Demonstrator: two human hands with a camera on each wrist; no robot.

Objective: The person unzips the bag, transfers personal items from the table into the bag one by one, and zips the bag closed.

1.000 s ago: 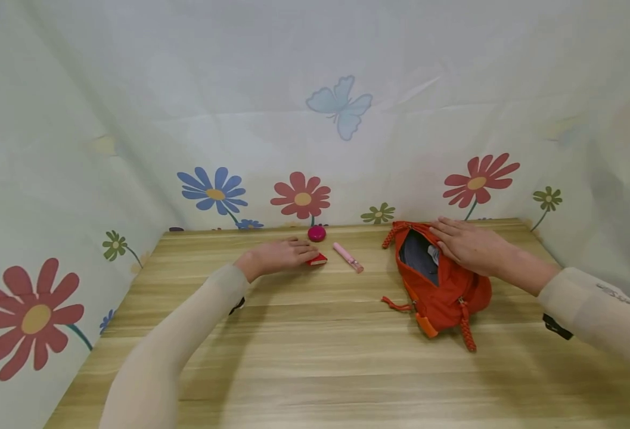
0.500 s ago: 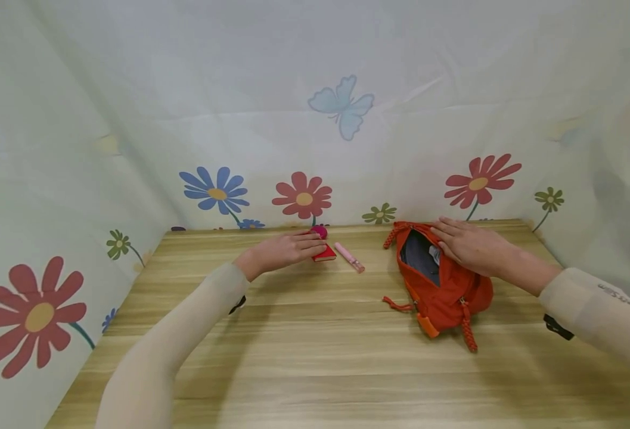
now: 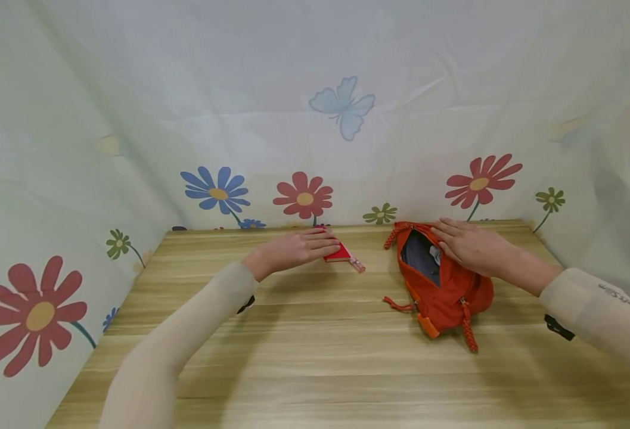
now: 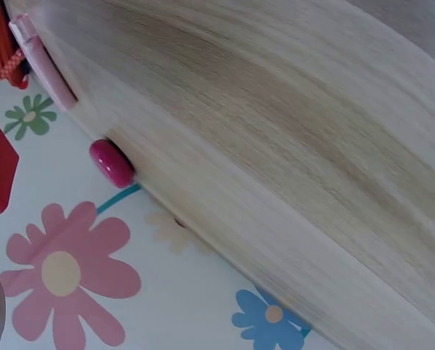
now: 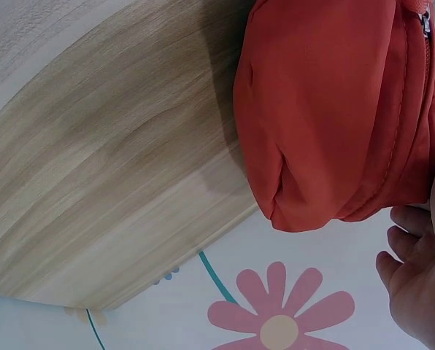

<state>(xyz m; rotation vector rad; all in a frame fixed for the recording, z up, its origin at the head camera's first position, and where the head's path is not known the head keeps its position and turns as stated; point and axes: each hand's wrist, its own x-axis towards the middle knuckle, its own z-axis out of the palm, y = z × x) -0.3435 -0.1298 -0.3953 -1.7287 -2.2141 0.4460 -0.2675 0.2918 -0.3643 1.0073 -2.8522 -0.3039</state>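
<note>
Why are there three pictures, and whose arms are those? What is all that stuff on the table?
The arms belong to a person wearing three small cameras: one on the head and one on each wrist. The big picture comes from the head camera and looks down at both hands. The two tilted pictures come from the wrist cameras, so the table looks slanted there.

On the light wooden table lies an orange fabric pouch with its zip open. The right hand rests flat on top of it. The left hand holds a small flat red booklet above the table, close to a thin pink tube. A round dark pink disc sits at the back edge of the table; you see it best from the left wrist. Behind everything hangs a pale cloth with printed flowers and a butterfly.
</note>
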